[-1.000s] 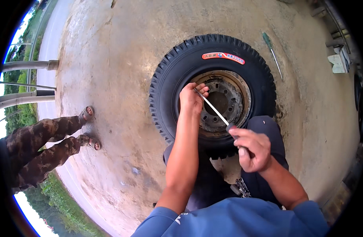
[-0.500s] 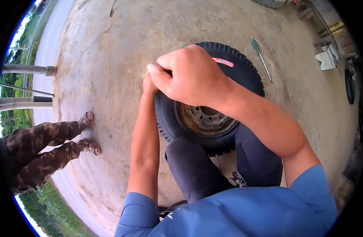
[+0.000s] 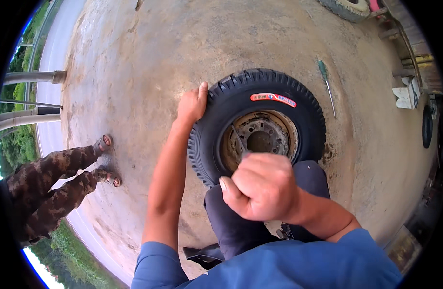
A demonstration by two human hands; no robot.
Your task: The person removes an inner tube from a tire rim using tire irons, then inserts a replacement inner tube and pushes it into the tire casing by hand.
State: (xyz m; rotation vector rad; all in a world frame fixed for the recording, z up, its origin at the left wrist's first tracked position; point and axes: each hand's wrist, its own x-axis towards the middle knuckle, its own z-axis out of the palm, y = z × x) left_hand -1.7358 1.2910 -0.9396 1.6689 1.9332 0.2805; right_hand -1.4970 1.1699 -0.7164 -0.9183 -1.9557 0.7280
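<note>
A black tyre (image 3: 308,120) with a red label stands between my knees, its side with the rusty steel wheel rim (image 3: 284,129) facing me. My left hand (image 3: 192,103) holds the tyre's left tread edge, thumb stretched along it and the other fingers mostly out of sight. My right hand (image 3: 267,185) is a fist in front of the rim's near edge. Out of that fist runs a thin metal rod (image 3: 239,137), reaching over the left part of the rim; its gripped end is hidden, so its kind is unclear.
A screwdriver (image 3: 326,86) with a green handle lies on the concrete floor right of the tyre. At left stands another person in camouflage trousers (image 3: 62,166) and sandals. Another tyre (image 3: 344,8) lies at the far right, near a white box (image 3: 405,94).
My right hand has come down from above the tyre's upper left toward me, uncovering the rim and the rod. My left hand stays at the tyre's left edge.
</note>
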